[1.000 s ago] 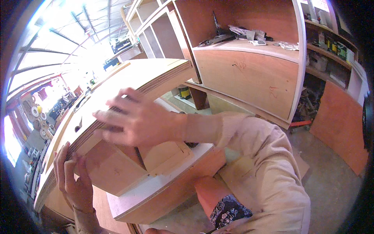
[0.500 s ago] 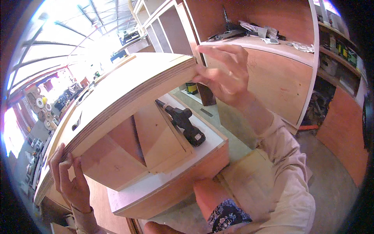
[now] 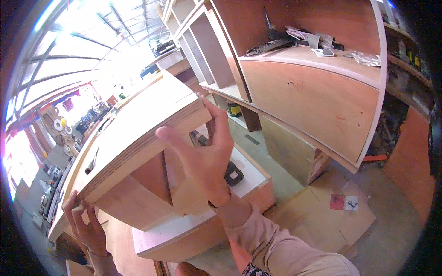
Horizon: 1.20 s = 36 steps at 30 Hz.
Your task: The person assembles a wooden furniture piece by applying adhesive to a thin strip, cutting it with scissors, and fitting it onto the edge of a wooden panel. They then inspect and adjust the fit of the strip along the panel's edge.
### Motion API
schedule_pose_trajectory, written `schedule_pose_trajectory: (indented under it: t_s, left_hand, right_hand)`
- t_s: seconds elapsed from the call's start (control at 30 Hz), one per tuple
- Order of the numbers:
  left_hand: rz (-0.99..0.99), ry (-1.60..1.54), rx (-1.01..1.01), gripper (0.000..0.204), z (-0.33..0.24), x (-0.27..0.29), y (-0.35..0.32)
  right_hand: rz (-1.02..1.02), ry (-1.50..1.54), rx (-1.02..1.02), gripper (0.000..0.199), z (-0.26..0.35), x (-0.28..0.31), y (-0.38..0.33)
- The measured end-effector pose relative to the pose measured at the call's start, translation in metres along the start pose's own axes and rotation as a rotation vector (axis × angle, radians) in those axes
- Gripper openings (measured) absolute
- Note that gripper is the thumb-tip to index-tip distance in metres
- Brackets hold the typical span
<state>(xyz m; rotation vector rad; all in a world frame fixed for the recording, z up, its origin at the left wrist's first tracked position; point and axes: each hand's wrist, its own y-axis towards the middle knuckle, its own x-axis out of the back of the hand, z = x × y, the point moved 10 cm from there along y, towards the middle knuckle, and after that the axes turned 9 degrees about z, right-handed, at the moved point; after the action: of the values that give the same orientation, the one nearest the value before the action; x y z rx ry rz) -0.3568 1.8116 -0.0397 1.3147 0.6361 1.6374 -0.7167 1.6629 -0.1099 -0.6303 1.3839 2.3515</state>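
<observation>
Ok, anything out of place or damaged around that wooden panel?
No clear damage or spill. The oddity is a black power tool lying loose on the white-topped box, partly hidden behind the right hand, close to the wooden panel; it looks set down mid-job.

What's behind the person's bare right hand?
Two parts of a black power tool show behind the bare right hand, plus a white-topped wooden box; the tool's middle is covered.

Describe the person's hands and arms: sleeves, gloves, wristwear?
Left hand and right hand: both ungloved. Right arm: loose, creased beige long sleeve. Left wrist: apparently a thin dark band. Left arm mostly out of frame; sleeve unclear.
</observation>
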Motion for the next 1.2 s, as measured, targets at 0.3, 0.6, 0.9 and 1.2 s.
schedule_pose_trajectory:
  t_s: [0.3, 0.6, 0.9, 1.2]
  left_hand:
    - [0.023, -0.01, 0.058, 0.012, 0.007, -0.003, -0.003]
    - [0.066, 0.01, 0.064, 0.015, 0.013, 0.003, -0.006]
    - [-0.002, -0.05, -0.032, 0.021, 0.014, 0.005, -0.003]
    - [0.007, -0.051, 0.061, 0.023, -0.007, 0.01, 0.005]
  right_hand:
    - [-0.097, 0.116, 0.17, 0.049, -0.006, 0.021, -0.004]
    - [-0.157, 0.226, 0.199, 0.04, -0.009, 0.025, -0.007]
    - [-0.152, 0.154, 0.275, 0.032, 0.003, 0.031, -0.001]
    - [-0.109, 0.11, 0.177, 0.018, -0.005, 0.037, 0.001]
